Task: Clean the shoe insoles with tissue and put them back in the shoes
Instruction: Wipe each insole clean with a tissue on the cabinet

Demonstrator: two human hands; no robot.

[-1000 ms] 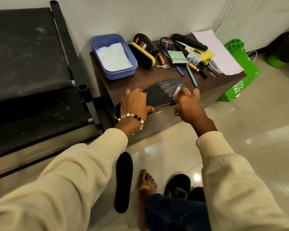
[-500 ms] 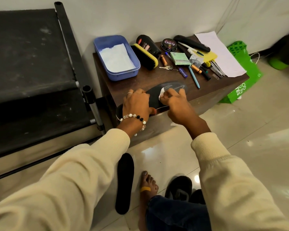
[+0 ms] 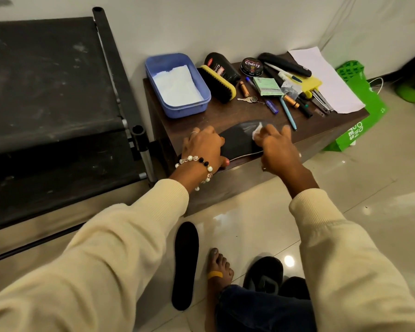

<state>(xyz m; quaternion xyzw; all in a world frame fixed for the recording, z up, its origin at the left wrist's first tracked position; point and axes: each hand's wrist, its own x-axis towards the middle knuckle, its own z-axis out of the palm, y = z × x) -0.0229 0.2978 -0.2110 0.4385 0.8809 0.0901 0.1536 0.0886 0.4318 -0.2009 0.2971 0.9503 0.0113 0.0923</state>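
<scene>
Insole (image 3: 237, 141) lies along the surface (image 3: 225, 116) front edge, long axis left-right. Left hand (image 3: 203, 147) pins its heel end, fingers spread flat; right hand (image 3: 277, 146) pinches tissue (image 3: 329, 128) at its toe end (nearer hand for wiping).

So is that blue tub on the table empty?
No. The blue tub has no lid on, and white tissue lies across its bottom.

A lived-in home room — glossy tiled floor (image 3: 345, 188), a bare foot (image 3: 219, 271), a folding cot (image 3: 46, 92) by the wall, and a low wooden desk (image 3: 225, 116) strewn with shoe polish (image 3: 252, 66), pens, keys.
</scene>
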